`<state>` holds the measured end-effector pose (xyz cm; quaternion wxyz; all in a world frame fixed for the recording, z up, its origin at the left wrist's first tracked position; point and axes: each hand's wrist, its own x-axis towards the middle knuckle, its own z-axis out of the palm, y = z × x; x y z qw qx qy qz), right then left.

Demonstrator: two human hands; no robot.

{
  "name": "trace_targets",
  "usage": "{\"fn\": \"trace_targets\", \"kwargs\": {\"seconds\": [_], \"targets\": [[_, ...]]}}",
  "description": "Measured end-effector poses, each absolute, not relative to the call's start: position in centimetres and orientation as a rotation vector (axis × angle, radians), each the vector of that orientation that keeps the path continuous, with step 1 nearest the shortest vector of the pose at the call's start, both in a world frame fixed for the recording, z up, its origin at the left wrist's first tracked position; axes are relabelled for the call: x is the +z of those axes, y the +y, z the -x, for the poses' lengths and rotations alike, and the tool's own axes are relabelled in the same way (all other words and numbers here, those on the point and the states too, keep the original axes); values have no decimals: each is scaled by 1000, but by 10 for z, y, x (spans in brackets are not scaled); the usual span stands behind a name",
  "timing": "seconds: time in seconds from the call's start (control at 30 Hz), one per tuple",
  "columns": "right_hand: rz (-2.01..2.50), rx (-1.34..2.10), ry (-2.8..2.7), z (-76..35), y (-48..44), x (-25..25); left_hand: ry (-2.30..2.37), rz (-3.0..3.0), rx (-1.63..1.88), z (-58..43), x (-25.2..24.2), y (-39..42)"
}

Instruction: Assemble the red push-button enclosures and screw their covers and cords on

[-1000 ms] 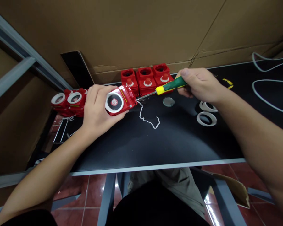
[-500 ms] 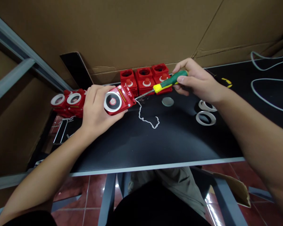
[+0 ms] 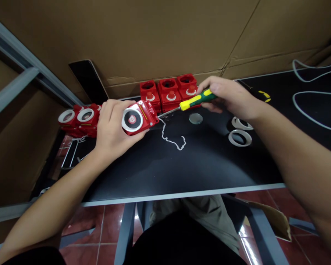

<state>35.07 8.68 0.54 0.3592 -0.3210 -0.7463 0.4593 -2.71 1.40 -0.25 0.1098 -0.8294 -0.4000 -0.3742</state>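
My left hand (image 3: 111,123) is closed around a red housing (image 3: 145,117) that has a white ring (image 3: 124,123) about a dark round window. In my right hand (image 3: 223,94) is a screwdriver (image 3: 197,100) with a yellow and green handle, gripped by the fingers and thumb. Its shaft slants down to the left, and the tip meets the right-hand end of the housing near a corner. From that same end a white cord (image 3: 165,137) trails onto the black table. Exactly what the tip touches is too small to tell.
Three red housings (image 3: 169,96) stand behind, against the cardboard wall (image 3: 160,36). Two more with white rings (image 3: 86,115) sit at the left. A round glass disc (image 3: 195,118) and two loose white rings (image 3: 239,138) lie on the table (image 3: 160,173). A pale cable (image 3: 314,117) curves at the right.
My right hand has turned the screwdriver about its shaft, so more of the yellow on its handle shows. The tip stays at the housing's end, and my left hand keeps its hold.
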Motion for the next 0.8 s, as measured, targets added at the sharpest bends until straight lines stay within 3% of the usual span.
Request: {"fn": "trace_targets", "kwargs": {"seconds": [0.5, 0.8], "targets": [[756, 1280, -1923, -353, 86, 13, -1138, 2441, -1130, 25, 0, 12], [928, 1092, -1972, -352, 81, 16, -1156, 2425, -1126, 24, 1, 10]]}}
